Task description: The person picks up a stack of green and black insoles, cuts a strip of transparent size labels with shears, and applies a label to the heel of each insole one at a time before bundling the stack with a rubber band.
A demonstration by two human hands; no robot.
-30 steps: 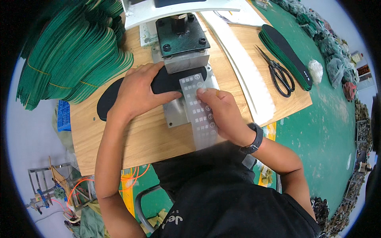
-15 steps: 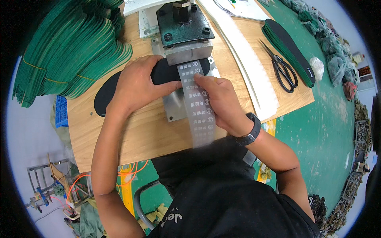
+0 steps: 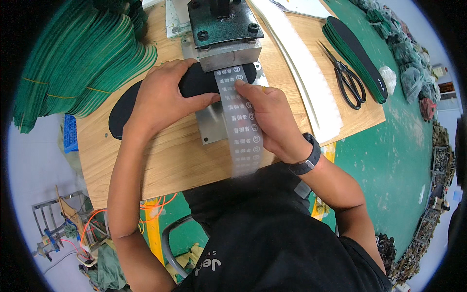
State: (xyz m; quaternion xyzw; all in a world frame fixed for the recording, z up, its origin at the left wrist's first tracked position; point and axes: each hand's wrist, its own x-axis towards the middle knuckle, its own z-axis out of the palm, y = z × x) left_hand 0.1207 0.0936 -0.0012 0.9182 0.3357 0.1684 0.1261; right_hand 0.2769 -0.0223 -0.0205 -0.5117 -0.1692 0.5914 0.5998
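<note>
A long translucent strip of labels [image 3: 239, 121] runs down the middle of the frame, from under the metal press block [image 3: 228, 51] at upper centre toward the person's body. It is narrow, greyish-clear, and printed with rows of small pale marks and round symbols. Its lower end blurs over the dark shirt. The right hand [image 3: 270, 121] lies along its right edge with a fingertip on it; the left hand [image 3: 163, 100] touches its left edge. At the top right edge, white paper sheets [image 3: 304, 7] lie on the worktop [image 3: 160, 160], their print too small to tell.
</note>
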